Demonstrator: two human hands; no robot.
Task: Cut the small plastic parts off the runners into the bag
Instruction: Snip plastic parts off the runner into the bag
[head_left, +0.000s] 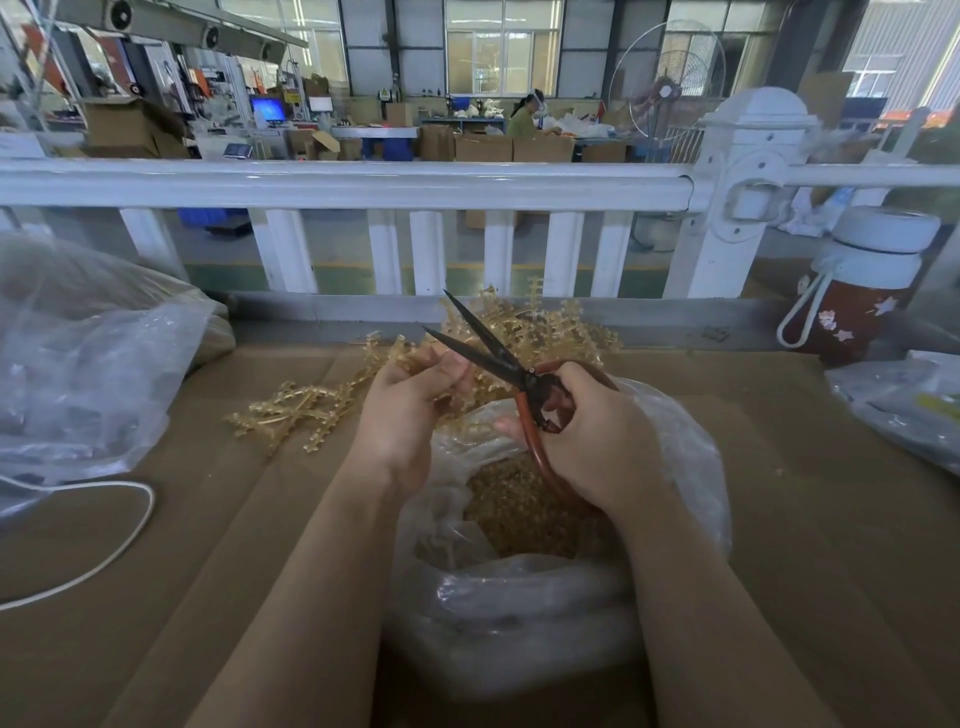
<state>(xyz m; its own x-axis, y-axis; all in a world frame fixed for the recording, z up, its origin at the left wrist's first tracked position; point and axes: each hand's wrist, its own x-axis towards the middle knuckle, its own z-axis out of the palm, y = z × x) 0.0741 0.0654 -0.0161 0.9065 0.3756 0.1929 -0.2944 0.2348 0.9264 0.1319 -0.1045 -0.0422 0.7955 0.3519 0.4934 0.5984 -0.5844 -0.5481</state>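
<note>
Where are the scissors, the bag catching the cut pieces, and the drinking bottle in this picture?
scissors (488, 347), head view, on the dark open blades above the pivot.
bag (524, 603), head view, on the clear rolled rim nearest the person.
drinking bottle (852, 317), head view, on its dark red body below the white lid.

Both forearms reach fwd, left grip (410, 402) and right grip (597, 436) curled (fingers closed round sth).
</note>
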